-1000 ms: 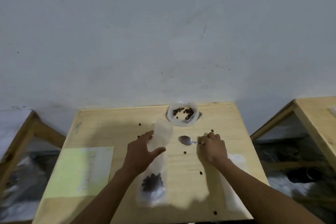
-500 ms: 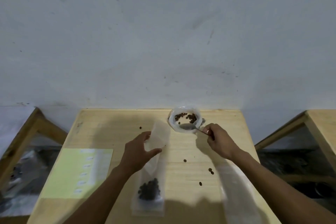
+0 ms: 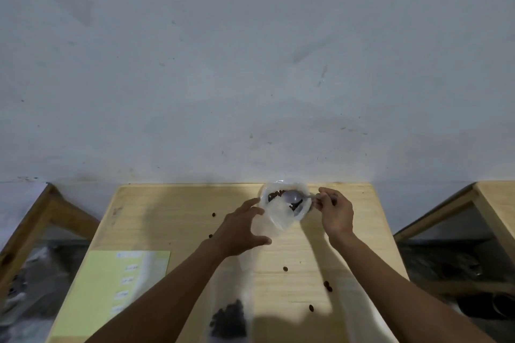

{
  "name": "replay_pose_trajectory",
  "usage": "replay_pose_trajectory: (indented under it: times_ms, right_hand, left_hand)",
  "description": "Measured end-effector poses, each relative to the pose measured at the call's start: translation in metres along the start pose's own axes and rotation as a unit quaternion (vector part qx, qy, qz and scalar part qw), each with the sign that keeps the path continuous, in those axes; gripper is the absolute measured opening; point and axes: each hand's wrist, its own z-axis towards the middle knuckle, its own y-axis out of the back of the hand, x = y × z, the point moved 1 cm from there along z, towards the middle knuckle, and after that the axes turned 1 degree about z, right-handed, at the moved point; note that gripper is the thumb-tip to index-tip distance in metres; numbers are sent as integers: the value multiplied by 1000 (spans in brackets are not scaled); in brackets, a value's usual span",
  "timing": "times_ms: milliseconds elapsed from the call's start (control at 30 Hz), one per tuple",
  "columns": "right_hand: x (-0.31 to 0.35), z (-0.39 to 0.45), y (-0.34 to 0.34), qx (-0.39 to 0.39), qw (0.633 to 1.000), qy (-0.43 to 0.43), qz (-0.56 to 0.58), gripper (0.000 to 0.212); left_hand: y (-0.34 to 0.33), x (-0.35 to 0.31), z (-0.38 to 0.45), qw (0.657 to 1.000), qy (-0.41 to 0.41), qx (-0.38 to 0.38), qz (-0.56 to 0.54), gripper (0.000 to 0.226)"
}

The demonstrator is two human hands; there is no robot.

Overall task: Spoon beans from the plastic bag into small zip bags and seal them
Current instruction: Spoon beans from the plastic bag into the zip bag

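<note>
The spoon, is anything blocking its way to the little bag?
Nothing visible. The spoon, in the right hand, sits in the bean bag; the left hand holds the zip bag mouth beside it.

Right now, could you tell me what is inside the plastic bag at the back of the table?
Dark beans and the spoon bowl, held by the right hand. The zip bag covers the plastic bag's near side.

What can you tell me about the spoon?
The spoon looks like shiny grey metal, with a rounded bowl and a thin handle. The right hand pinches the handle, and the bowl dips into the plastic bag of beans at the table's far edge. Whether it holds beans cannot be told.
</note>
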Motion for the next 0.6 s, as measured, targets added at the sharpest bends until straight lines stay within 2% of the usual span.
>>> replay_pose_trajectory:
  times_ms: [233, 300, 467, 600]
  right_hand:
    - [-18, -12, -10, -36, 998, -11, 57, 25]
    - [-19, -12, -15, -36, 999, -13, 34, 26]
    - [-18, -4, -25, -32, 999, -24, -27, 25]
    - [-8, -3, -30, 33, 998, -41, -37, 26]
  left_hand:
    - [-14, -1, 27, 996, -20, 72, -49, 83]
    - [-18, -1, 31, 996, -27, 66, -57, 82]
    - [-25, 4, 33, 992, -120, 40, -4, 76]
    - [-26, 9, 31, 987, -153, 31, 41, 75]
